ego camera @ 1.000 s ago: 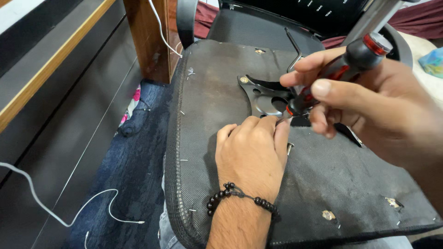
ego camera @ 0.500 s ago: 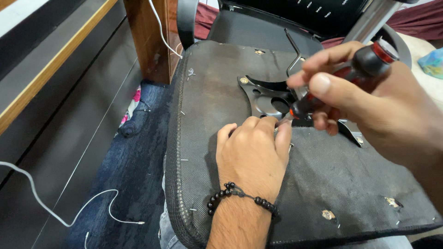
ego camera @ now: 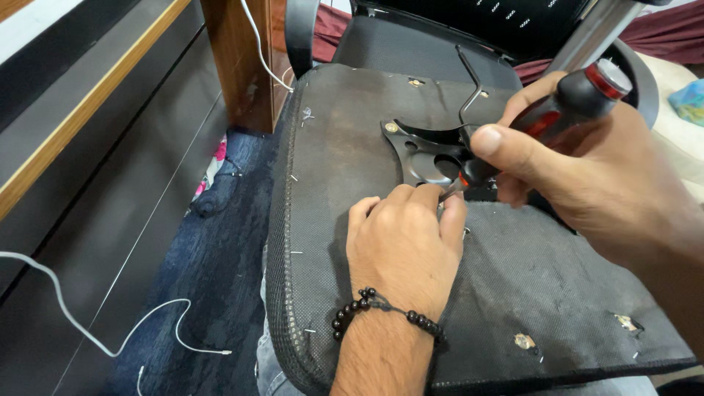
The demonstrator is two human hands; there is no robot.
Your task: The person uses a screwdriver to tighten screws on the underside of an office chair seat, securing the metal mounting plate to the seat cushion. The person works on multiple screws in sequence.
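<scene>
Head cam – screwdriver (ego camera: 565, 110) gripped in R hand (ego camera: 587, 169), tip beside L fingers (ego camera: 429, 202).

The left hand (ego camera: 402, 246) lies flat, palm down, on the fabric underside of an upturned chair seat (ego camera: 323, 220), fingertips at the edge of a black metal bracket (ego camera: 425, 150). The right hand (ego camera: 587, 172) grips a red-and-black screwdriver (ego camera: 546, 121) (its tip hidden behind the left fingers). A white cable (ego camera: 110, 341) trails across the blue floor.
</scene>
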